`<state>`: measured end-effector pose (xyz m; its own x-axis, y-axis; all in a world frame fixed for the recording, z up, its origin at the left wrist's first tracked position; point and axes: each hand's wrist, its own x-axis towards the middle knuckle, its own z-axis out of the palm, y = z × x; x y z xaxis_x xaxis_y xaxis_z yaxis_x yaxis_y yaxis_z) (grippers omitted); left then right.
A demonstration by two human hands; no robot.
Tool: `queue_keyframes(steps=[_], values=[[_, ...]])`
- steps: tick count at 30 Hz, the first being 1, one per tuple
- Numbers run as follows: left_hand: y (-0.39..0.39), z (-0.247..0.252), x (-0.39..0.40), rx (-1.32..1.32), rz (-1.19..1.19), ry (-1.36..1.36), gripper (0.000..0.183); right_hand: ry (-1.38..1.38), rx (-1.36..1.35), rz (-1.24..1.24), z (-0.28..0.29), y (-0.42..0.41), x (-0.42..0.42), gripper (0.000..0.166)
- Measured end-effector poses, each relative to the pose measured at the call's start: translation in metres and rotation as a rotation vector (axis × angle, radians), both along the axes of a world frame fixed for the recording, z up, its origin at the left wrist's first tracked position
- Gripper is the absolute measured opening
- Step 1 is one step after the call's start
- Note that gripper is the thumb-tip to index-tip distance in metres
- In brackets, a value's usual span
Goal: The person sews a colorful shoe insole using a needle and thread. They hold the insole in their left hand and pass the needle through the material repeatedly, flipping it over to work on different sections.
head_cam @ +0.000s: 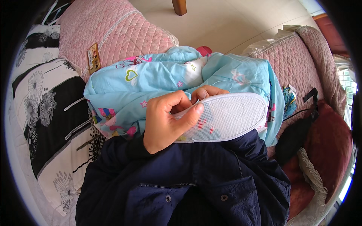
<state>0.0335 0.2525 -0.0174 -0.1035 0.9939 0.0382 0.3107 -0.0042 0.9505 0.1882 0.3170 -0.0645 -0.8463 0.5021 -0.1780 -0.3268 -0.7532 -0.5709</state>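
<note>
A white cross-stitch insole (237, 113), its mesh partly stitched in blue, red and yellow, lies slanted over my lap. My left hand (169, 118) grips its near-left part, thumb on top of the mesh. Behind the insole's upper edge, my right hand (208, 91) shows only bent fingers close to the left thumb; the rest is hidden by the insole. A thin pale thread runs by these fingers over the light blue printed cloth (158, 76) on my knees. Whether the right fingers pinch a needle cannot be told.
A patterned case or card (94, 58) rests on the pink quilted sofa cover (127, 34). At the right are a bundle of blue and yellow thread (289, 101), a black strap (311, 94) and a dark red cushion (333, 147). Black-and-white floral fabric (56, 113) lies at the left.
</note>
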Motion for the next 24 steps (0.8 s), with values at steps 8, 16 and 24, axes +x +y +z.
queue_keyframes(steps=[8,16,24], values=[[0.0,-0.028,-0.02,-0.132,-0.372,-0.824,0.09,-0.41,0.513,-0.235,-0.01,-0.003,-0.005,0.027],[0.004,-0.021,-0.047,-0.163,-0.12,-1.175,0.08,-0.486,0.289,-0.373,0.019,0.01,0.002,0.036],[0.0,-0.024,-0.064,-0.073,0.016,-1.16,0.064,-0.272,0.106,-0.522,0.008,0.03,0.045,0.032]])
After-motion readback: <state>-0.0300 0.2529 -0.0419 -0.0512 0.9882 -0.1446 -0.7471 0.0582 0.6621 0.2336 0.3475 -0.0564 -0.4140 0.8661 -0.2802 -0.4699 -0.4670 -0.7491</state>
